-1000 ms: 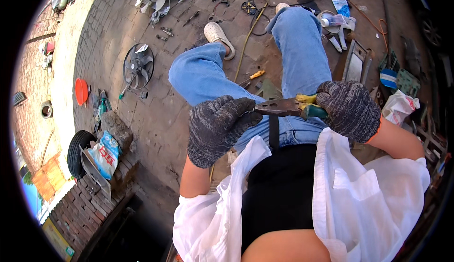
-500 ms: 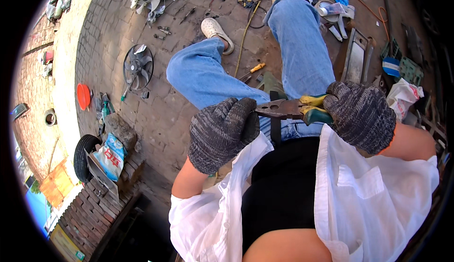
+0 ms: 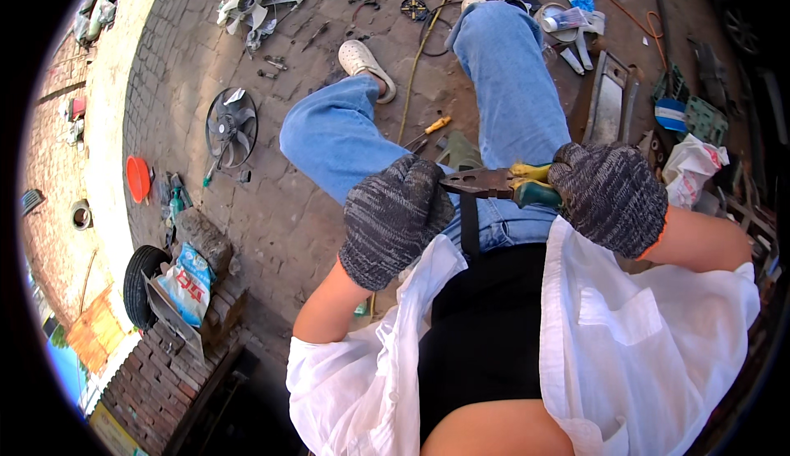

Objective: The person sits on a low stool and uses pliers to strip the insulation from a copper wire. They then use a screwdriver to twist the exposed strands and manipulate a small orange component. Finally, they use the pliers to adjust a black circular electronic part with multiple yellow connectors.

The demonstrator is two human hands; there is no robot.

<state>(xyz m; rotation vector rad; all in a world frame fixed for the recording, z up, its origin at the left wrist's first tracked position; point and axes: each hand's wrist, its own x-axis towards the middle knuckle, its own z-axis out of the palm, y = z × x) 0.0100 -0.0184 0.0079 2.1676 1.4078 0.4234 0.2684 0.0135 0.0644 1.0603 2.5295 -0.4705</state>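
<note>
Nearest, over the open white shirt (image 3: 658, 332) and black top (image 3: 485, 316), the gloved right grip (image 3: 611, 197) was closed around the yellow and green handles of the pliers (image 3: 481, 181). The pliers lay level above the lap, between the two grips, nose pointing left. The left grip (image 3: 391, 221) had changed most — over the last second its wrist had turned steeper and its back had rolled into view, fingers curled at the nose tip. Whether it pinched that tip or some small piece, I could not tell. The right grip had kept its hold, so the work appeared to carry on at the tip, with only the left adjusting.

Beyond the jeans (image 3: 329, 139), a yellow-handled tool (image 3: 439, 124) lay on the paved floor (image 3: 288, 201); farther out were a black-rimmed fan (image 3: 224, 128) and — farthest — a pale bladed fan (image 3: 247, 0), neither touched.
</note>
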